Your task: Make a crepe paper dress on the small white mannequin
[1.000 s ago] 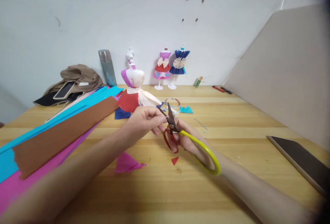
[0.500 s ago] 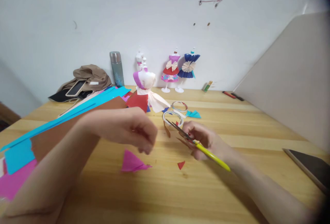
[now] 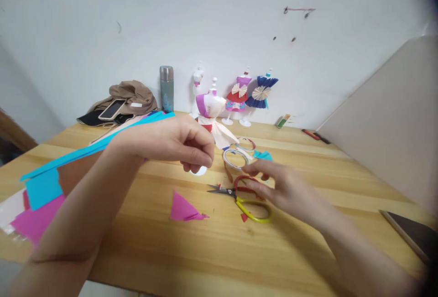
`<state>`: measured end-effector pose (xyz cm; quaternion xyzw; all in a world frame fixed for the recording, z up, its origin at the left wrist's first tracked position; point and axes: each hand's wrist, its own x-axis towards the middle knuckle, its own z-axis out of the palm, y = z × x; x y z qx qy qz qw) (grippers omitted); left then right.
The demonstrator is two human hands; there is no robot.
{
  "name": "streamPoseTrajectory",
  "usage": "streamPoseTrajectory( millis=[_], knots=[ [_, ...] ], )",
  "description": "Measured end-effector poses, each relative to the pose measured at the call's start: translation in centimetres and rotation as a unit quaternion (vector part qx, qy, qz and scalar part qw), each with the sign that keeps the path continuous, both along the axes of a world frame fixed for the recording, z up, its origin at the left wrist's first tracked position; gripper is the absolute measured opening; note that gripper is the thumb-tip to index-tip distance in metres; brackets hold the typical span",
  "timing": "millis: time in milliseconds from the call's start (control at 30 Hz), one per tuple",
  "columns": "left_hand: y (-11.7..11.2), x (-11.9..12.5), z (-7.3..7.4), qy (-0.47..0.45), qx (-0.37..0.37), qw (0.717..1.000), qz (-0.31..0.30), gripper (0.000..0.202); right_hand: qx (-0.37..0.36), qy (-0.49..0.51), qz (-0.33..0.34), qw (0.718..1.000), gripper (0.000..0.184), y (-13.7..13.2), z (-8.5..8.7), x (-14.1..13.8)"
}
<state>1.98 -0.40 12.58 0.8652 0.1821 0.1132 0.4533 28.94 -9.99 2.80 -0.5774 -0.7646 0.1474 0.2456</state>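
My left hand (image 3: 186, 144) is raised over the table with its fingers curled together; what is in them, if anything, is hidden. A white mini mannequin (image 3: 210, 104) with a purple band and a cream paper skirt stands just behind it. Scissors (image 3: 232, 192) with one red and one yellow handle lie on the table, blades slightly apart. My right hand (image 3: 284, 187) hovers at the red handle, fingers parted and not wrapped around it. A small red paper scrap (image 3: 244, 217) lies by the yellow handle. Left of the scissors is a pink paper piece (image 3: 185, 208).
Tape rolls (image 3: 235, 159) lie beyond the scissors, beside a blue scrap (image 3: 263, 155). Coloured paper sheets (image 3: 43, 190) spread on the left. At the back are a thermos (image 3: 167, 89), a cap with a phone (image 3: 112, 109) on it, and dressed mannequins (image 3: 239, 94). A dark tablet-like object (image 3: 410, 233) lies right.
My right hand has let go of the scissors, which now lie on the table. My left hand has moved slightly up and right. The view has shifted a little.
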Motion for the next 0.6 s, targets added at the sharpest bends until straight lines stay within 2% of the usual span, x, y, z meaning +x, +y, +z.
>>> streamPoseTrajectory(
  millis=[67,133,267,467,533,600],
  knots=[
    [-0.1,0.7,-0.3,-0.014,-0.006,1.000,0.006,0.017,0.049,0.128,-0.013,0.991,0.019,-0.1,1.5,-1.4],
    [-0.2,1.2,-0.5,-0.015,-0.005,1.000,0.008,0.019,0.086,0.196,0.000,0.977,0.018,0.0,2.8,-3.1],
    [-0.4,1.4,-0.7,-0.017,0.003,1.000,0.017,0.020,0.149,0.186,0.016,0.971,0.011,0.6,4.3,-6.0],
    [-0.8,1.4,-0.8,-0.037,0.004,0.999,0.010,0.021,0.168,0.191,0.023,0.967,0.015,0.9,4.6,-7.0],
    [-1.1,1.4,-0.6,-0.041,0.003,0.999,0.021,0.020,0.175,0.220,0.033,0.959,0.015,0.9,4.4,-6.9],
    [-1.5,1.2,-0.3,-0.043,0.034,0.998,0.028,0.021,0.162,0.280,0.048,0.945,0.010,1.0,3.9,-6.8]
  ],
)
